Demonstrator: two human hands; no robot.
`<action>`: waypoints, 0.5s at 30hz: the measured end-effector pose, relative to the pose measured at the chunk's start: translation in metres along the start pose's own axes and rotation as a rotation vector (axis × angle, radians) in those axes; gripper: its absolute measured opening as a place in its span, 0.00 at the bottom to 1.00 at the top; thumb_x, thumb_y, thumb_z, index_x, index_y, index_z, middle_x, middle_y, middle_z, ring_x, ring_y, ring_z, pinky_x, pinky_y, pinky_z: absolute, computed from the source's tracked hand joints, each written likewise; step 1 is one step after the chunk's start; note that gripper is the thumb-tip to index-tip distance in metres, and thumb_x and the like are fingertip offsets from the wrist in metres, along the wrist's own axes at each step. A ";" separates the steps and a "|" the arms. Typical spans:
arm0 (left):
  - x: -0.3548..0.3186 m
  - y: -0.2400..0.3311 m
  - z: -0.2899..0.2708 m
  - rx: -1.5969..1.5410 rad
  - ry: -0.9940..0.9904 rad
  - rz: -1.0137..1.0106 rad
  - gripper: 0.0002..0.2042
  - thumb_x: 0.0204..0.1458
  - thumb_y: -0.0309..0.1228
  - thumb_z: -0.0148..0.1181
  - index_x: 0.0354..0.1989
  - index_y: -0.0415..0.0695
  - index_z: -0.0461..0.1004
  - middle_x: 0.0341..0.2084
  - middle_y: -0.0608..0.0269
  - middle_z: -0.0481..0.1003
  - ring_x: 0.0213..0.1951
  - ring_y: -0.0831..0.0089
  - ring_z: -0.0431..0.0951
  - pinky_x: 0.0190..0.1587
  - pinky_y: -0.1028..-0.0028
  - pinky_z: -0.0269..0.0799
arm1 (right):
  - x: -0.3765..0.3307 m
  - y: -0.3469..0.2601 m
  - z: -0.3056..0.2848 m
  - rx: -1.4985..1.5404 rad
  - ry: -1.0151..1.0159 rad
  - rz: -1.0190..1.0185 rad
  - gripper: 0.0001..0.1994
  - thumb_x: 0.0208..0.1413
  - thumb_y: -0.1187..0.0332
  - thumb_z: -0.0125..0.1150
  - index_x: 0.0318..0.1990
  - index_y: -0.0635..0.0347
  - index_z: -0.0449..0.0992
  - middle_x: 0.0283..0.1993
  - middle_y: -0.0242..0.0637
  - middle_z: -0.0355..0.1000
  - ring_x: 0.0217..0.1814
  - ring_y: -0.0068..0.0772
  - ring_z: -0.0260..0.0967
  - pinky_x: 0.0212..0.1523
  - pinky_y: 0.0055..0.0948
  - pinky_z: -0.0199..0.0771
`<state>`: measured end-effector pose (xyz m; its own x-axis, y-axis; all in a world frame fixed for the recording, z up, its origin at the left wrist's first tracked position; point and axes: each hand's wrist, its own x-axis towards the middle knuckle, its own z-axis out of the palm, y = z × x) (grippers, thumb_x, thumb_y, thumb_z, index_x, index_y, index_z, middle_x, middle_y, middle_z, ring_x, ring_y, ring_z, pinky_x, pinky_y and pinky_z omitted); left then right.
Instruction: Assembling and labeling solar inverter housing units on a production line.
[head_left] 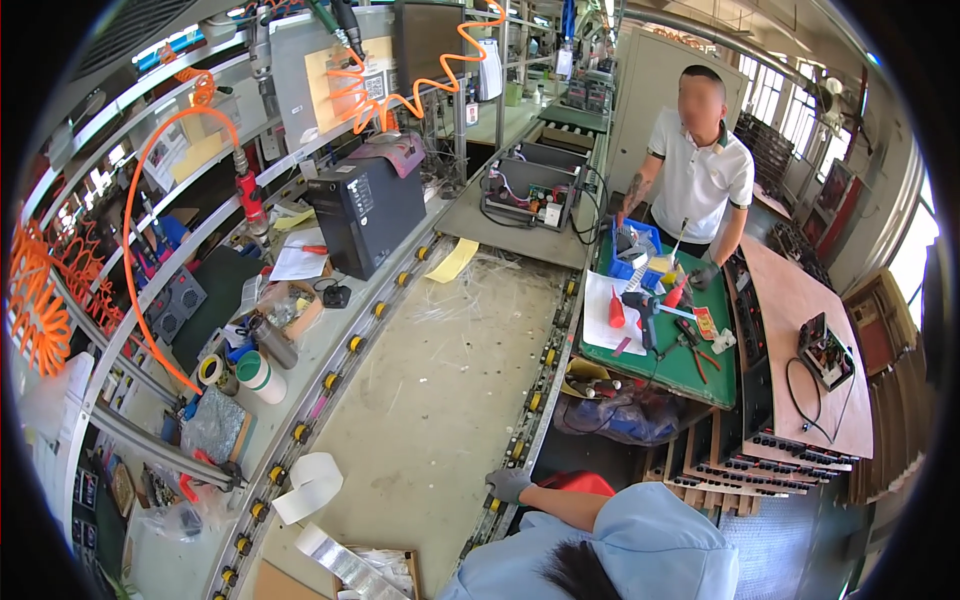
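Apparently for support, the gloved right hand (508, 486) rests on the right edge of the conveyor (450, 380); grip indeterminable. The left hand is out of view.

Head camera: left fisheye of your pair, high, pitched down.
Conveyor line (440, 370): your view faces along it, receding to top centre.
Blue-shirted co-worker (645, 545): nearest to you, lower edge, seen from above.
Green-topped worktable (680, 378): mid-range, your right.
Orange coiled air hose (38, 320): your left rim, where straight edges bend.
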<state>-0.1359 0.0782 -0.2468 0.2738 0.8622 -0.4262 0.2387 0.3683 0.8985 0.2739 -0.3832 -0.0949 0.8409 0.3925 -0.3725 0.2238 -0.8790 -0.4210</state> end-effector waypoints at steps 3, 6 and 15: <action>-0.008 -0.002 -0.019 -0.043 0.119 -0.044 0.08 0.50 0.28 0.57 0.33 0.35 0.72 0.24 0.56 0.73 0.24 0.69 0.70 0.29 0.70 0.69 | 0.010 -0.008 0.000 -0.042 -0.045 -0.047 0.14 0.51 0.58 0.48 0.38 0.54 0.74 0.39 0.44 0.74 0.44 0.48 0.72 0.43 0.44 0.69; -0.027 0.024 -0.051 0.129 0.165 0.242 0.04 0.51 0.26 0.51 0.29 0.40 0.71 0.23 0.64 0.70 0.23 0.78 0.66 0.25 0.75 0.64 | 0.027 -0.016 0.003 -0.111 -0.120 -0.058 0.16 0.52 0.55 0.47 0.41 0.54 0.74 0.40 0.46 0.74 0.44 0.49 0.71 0.45 0.45 0.70; -0.102 0.239 -0.095 0.986 0.650 0.047 0.19 0.47 0.36 0.55 0.49 0.44 0.67 0.51 0.52 0.65 0.54 0.54 0.65 0.53 0.62 0.64 | 0.037 0.009 -0.004 -0.136 -0.050 -0.193 0.12 0.49 0.62 0.54 0.31 0.63 0.74 0.33 0.54 0.73 0.37 0.55 0.71 0.38 0.43 0.69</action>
<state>-0.1958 0.1110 0.0212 -0.1562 0.9877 -0.0049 0.9351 0.1494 0.3214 0.3094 -0.3777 -0.1091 0.7511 0.5671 -0.3380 0.4453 -0.8132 -0.3748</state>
